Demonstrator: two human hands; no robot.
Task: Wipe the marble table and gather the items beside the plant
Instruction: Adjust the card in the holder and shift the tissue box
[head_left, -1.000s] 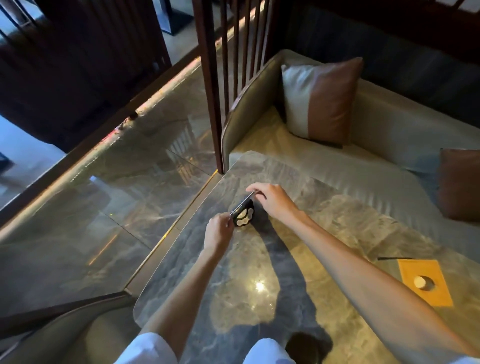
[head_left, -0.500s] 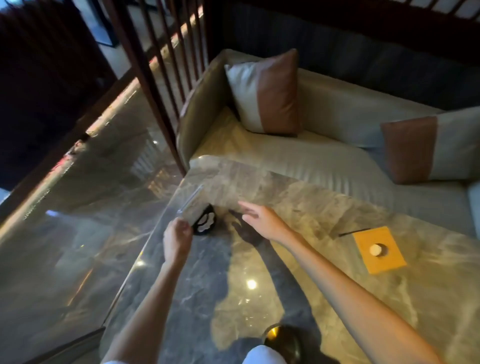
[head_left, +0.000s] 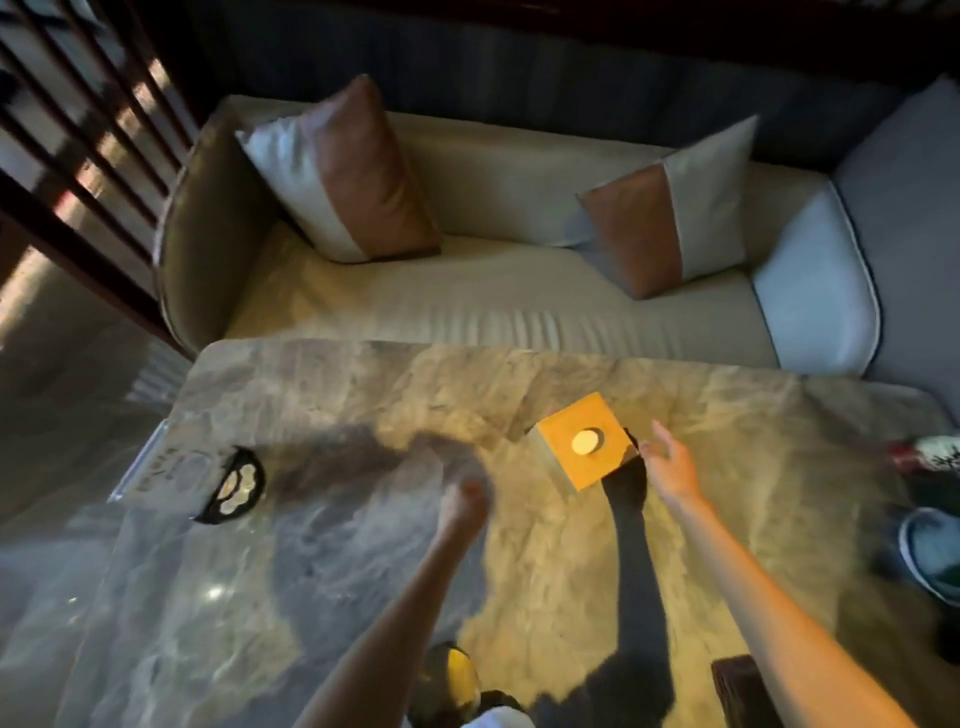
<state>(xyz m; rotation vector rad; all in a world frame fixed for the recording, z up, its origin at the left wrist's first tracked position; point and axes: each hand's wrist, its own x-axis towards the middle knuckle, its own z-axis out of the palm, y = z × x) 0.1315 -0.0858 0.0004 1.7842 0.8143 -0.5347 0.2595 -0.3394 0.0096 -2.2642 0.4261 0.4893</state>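
Two bare hands work above the grey-and-tan veined marble table (head_left: 363, 597), and the orange square wooden block with a pale round disc on top (head_left: 586, 441) serves as your landmark. Nearest you, below and left of that block, your left hand (head_left: 464, 506) hangs over the shadowed stone with fingers curled loosely in; blur keeps you from telling whether anything is inside them. Just right of the block, your right hand (head_left: 670, 467) is spread, fingers apart and empty, its tips almost at the block's right edge but not touching, likely reaching to collect it. Well left of the block, at the table's left edge, a clear acrylic stand with a black paw-print base (head_left: 228, 483) sits so close to the drop that any push there wants care. Between stand and block the stone is bare, giving you room to sweep. No plant is clearly visible; blurred items show at the far right edge. Beyond the block, past the table's far edge, a beige sofa (head_left: 493, 291) holds two brown-and-grey cushions (head_left: 353, 176).
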